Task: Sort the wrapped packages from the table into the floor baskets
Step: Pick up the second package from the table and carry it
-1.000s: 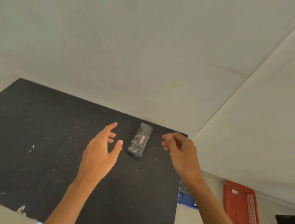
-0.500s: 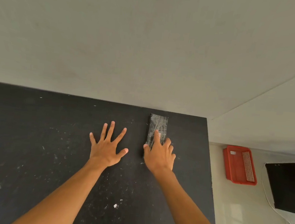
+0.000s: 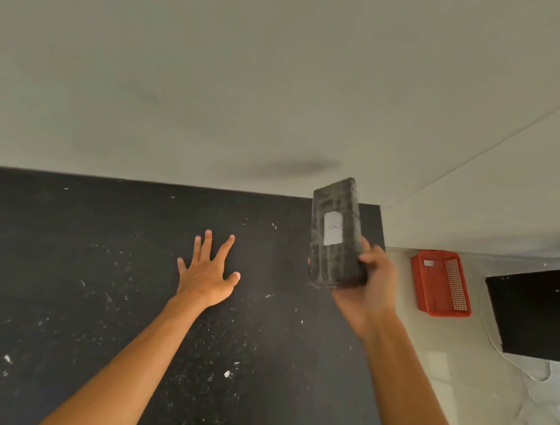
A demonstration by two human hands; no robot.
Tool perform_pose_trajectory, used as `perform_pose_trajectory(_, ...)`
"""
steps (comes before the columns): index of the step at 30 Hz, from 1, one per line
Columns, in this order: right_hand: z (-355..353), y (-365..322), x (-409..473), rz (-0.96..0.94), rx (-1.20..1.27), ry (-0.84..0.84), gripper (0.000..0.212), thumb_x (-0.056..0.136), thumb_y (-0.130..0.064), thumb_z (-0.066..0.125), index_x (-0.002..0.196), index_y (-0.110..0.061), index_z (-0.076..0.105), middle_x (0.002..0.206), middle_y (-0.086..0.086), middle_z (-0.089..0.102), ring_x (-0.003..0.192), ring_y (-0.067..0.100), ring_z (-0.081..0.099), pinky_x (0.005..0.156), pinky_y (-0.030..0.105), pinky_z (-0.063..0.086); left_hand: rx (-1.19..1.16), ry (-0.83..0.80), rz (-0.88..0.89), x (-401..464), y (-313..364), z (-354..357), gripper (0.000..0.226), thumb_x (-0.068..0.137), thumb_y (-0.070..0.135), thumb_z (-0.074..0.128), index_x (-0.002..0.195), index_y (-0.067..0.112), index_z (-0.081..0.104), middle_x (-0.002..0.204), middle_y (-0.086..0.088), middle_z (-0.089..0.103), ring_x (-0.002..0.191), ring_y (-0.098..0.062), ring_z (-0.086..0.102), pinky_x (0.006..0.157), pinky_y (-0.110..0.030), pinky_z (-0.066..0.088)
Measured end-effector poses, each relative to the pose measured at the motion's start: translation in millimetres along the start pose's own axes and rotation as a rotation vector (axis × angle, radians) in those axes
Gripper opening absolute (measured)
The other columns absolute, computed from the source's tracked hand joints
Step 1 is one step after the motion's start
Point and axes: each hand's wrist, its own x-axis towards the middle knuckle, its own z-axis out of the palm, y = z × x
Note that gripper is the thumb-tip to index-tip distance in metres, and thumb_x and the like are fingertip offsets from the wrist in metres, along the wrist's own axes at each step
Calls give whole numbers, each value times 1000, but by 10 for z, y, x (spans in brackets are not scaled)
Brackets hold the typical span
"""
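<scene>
A dark wrapped package (image 3: 335, 232) with a small white label on its face is held upright above the right end of the black table (image 3: 64, 261). My right hand (image 3: 368, 284) grips its lower end, fingers closed around it. Flat on the tabletop to the left lies my left hand (image 3: 209, 270), fingers spread, holding nothing. On the floor to the right of the table stands a red basket (image 3: 440, 283), with nothing visible inside it.
The table's back edge meets a pale wall (image 3: 250, 74). A black panel or second table corner (image 3: 537, 313) juts in at the right, with a white cable (image 3: 513, 360) trailing on the light floor beneath it.
My right hand has picked the package up off the table and tilted it upright, label side facing me. My left hand stays flat on the table.
</scene>
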Motion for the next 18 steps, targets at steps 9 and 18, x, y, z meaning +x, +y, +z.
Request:
perform_pose_trajectory(9, -758, -849, -1465, -60, 17, -262, 66, 96, -47, 73, 149, -9, 65, 150, 36, 60, 107, 44, 74, 90, 49, 64, -524, 114, 123, -1330, 1102, -253, 36, 102, 38, 51, 136, 32, 62, 126, -2, 70, 109, -15, 69, 96, -43, 57)
perform_pose_trajectory(18, -2016, -1742, -2682, -421, -318, 44, 20, 102, -40, 68, 111, -32, 83, 120, 5, 85, 110, 26, 81, 87, 43, 64, -613, 361, 362, -2721, 2887, 1, 25, 104, 35, 50, 118, 36, 71, 101, 11, 74, 94, 0, 69, 78, -26, 56)
